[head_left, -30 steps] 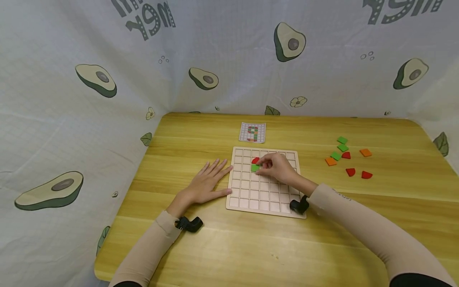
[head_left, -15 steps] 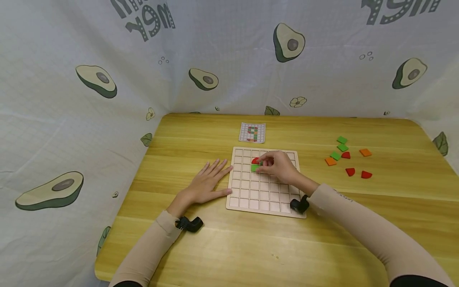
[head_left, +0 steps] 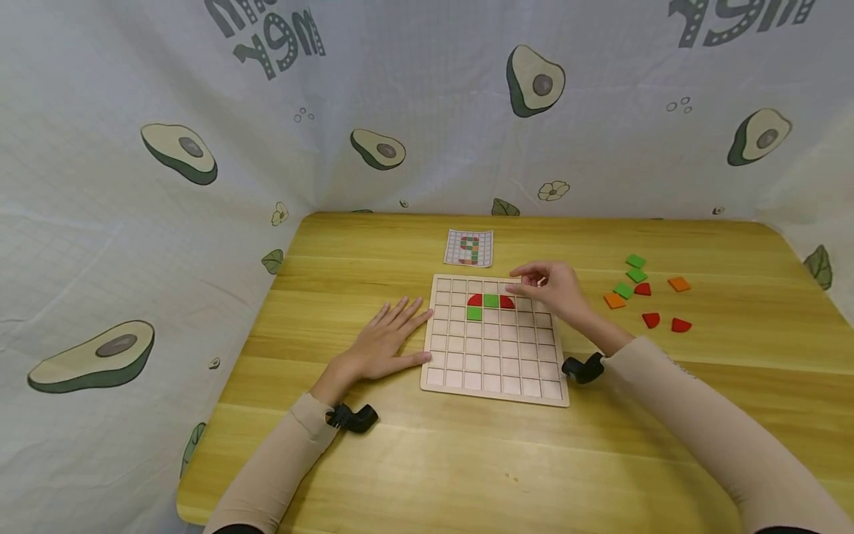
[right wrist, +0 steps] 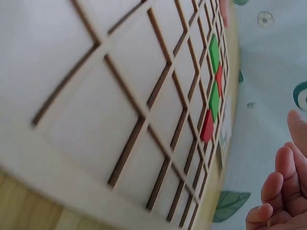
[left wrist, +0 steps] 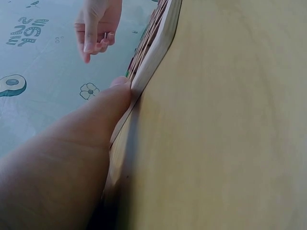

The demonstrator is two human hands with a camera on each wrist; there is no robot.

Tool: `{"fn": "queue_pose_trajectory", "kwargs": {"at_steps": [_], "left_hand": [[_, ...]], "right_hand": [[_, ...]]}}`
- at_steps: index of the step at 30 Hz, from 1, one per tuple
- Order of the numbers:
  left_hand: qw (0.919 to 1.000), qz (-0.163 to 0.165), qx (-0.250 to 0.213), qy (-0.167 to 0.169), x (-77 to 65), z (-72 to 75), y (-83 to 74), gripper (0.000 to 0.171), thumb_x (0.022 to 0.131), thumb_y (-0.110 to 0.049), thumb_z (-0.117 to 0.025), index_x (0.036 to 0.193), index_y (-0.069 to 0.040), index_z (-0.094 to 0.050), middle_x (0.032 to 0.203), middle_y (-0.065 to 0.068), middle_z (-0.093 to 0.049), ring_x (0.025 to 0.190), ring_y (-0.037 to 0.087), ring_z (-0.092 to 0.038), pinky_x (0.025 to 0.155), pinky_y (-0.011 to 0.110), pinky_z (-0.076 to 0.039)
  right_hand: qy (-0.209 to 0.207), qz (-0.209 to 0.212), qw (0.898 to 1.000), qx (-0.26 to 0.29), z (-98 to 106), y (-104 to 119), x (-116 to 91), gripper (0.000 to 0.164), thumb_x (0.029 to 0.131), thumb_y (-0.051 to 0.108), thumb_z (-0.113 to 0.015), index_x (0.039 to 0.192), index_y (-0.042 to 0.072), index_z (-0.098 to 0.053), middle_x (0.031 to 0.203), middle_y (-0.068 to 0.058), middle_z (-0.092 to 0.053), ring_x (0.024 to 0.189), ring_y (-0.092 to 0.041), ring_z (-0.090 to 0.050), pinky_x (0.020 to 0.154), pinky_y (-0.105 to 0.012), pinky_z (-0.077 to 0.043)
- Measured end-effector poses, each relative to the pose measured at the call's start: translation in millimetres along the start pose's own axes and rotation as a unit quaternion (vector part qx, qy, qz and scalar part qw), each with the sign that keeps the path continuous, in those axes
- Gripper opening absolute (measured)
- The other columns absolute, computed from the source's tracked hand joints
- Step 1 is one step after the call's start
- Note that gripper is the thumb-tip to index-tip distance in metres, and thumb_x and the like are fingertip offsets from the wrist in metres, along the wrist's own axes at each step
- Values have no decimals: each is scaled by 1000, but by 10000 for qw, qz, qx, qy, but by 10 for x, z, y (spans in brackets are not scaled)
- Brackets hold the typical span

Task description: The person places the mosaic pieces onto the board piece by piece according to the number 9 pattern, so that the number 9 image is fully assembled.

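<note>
A wooden grid board point(head_left: 491, 363) lies on the table with a red quarter-round tile point(head_left: 475, 300), a green square tile point(head_left: 491, 301) and a second red quarter-round tile point(head_left: 507, 302) in one row. Another green tile point(head_left: 474, 314) sits under the left red one. My left hand point(head_left: 383, 345) lies flat on the table, fingers spread, its thumb touching the board's left edge, as the left wrist view also shows. My right hand point(head_left: 550, 288) hovers over the board's upper right part, fingers loosely bent, with nothing between them.
Behind the board lies a small printed card point(head_left: 469, 248) with a coloured grid pattern. Loose green tiles point(head_left: 636, 261), orange tiles point(head_left: 679, 284) and red tiles point(head_left: 681, 325) are scattered on the table to the right. A curtain point(head_left: 440, 89) with avocado prints hangs behind the table.
My right hand has let go in the tile row and moved up and to the right, uncovering the green tile and the right red tile. The left hand has stayed put.
</note>
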State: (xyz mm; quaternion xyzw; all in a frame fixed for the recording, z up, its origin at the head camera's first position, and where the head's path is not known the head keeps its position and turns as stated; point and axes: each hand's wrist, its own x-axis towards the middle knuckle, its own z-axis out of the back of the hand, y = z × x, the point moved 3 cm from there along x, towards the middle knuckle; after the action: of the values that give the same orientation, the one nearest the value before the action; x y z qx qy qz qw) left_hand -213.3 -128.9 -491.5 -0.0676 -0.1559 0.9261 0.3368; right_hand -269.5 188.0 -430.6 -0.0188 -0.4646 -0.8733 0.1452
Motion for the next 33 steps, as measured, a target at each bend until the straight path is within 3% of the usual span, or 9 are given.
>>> {"fn": "queue_pose_trajectory", "kwargs": {"at_steps": [7,18,25,33], "left_hand": [[10000,-1,-13,14,2,-3,-2,81,98,-66,-41,162,-28,-10,167,3,-2,152,25,3,121,45,5],[9999,-71,27,-88,4,11,-17,80,99,-63,-44,162,-26,-12,167,5,-4,152,26,1,121,47,3],[9998,-96,12,-165,3,12,-14,80,99,-62,-46,162,-24,-14,167,7,-7,152,28,-1,121,48,2],[9999,-65,43,-83,9,-6,-2,80,99,-62,-44,162,-25,-12,167,5,-4,152,27,0,121,47,3]], "right_hand": [[-285,-420,9985,-203,329,-163,-91,33,90,18,-77,111,-7,-72,84,-11,-60,74,-18,-49,57,-19,-40],[-966,-718,9919,-414,880,-463,-281,44,92,30,-75,117,-6,-70,82,1,-59,73,-13,-46,53,-20,-38],[-1159,-1064,9870,-329,1104,-674,-410,49,91,33,-75,121,-5,-68,80,15,-58,72,-9,-48,56,-19,-40],[-1239,-1366,9816,-489,1238,-856,-517,50,93,32,-73,122,-8,-66,83,15,-57,74,-7,-51,52,-20,-43]]}}
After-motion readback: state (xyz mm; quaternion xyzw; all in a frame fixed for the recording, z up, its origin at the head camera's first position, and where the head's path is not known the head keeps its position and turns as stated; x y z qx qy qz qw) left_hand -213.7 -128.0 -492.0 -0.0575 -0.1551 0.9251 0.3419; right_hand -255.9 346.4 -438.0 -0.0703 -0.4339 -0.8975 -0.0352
